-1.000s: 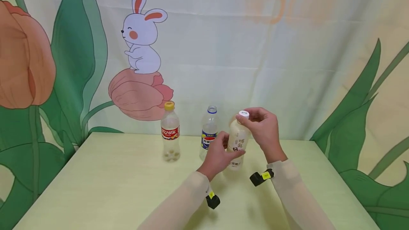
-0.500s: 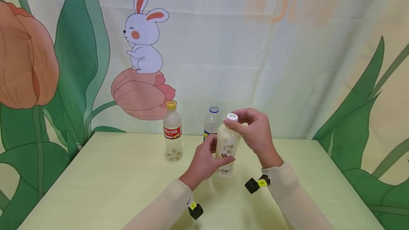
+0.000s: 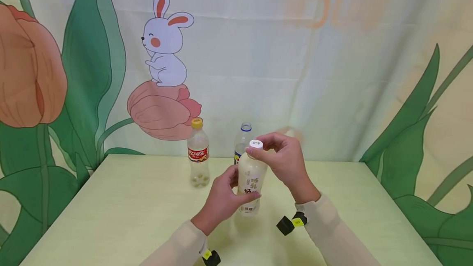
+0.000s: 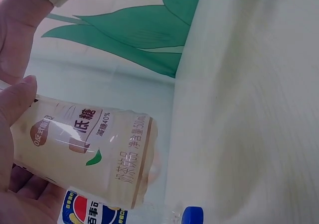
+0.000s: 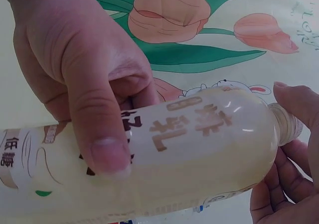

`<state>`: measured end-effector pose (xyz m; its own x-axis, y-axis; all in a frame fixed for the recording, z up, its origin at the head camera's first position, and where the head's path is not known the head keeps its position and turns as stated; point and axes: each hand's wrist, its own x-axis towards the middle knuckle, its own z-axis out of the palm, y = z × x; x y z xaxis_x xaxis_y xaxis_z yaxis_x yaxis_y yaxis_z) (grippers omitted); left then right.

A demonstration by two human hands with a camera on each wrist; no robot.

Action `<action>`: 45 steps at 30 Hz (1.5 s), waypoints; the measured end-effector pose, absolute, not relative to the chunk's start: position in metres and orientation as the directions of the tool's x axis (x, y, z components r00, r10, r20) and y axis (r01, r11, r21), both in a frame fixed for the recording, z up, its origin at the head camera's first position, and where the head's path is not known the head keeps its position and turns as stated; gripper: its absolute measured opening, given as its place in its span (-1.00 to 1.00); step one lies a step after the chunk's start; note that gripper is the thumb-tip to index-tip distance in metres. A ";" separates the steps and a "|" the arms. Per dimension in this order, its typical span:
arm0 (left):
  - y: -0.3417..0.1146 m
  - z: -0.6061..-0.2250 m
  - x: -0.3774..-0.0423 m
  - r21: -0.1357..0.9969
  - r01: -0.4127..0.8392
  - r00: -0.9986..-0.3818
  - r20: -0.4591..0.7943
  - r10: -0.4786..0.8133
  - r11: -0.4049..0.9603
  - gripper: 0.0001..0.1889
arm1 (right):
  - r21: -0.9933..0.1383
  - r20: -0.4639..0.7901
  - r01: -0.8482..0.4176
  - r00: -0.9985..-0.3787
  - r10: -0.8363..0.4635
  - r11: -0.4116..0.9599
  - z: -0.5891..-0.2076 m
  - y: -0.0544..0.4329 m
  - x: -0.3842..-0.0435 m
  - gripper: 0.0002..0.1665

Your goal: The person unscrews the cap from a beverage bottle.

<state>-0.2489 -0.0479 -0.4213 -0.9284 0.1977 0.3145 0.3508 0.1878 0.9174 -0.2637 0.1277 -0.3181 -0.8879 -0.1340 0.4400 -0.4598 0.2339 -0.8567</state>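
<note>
Both hands are on a milk tea bottle [image 3: 252, 171], cream-coloured with a white cap [image 3: 256, 144], held upright near the middle of the table. My left hand [image 3: 220, 198] grips its lower body, thumb across the front label. At the neck, my right hand [image 3: 286, 160] pinches the white cap between thumb and fingers. Close behind stands a clear Pepsi bottle [image 3: 242, 138], uncapped, its lower part hidden by the milk tea bottle and left hand. In the left wrist view a blue cap [image 4: 193, 215] shows by the Pepsi bottle's base.
A Coca-Cola bottle [image 3: 198, 155] with a yellow cap stands to the left on the pale green table [image 3: 129, 208]. Behind the table hangs a printed curtain [image 3: 236, 65] with a rabbit and tulips. A black camera [image 3: 285, 225] is strapped at the right wrist.
Both hands have brought the milk tea bottle left and nearer to me, so it now overlaps the Pepsi bottle. The grips on its body and cap look the same.
</note>
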 end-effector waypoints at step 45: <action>-0.065 -0.423 -0.238 0.935 0.334 -0.911 0.289 0.293 0.116 -0.32 | -0.826 0.453 -0.554 -0.760 -0.466 0.102 -0.314 0.135 -0.275 -0.72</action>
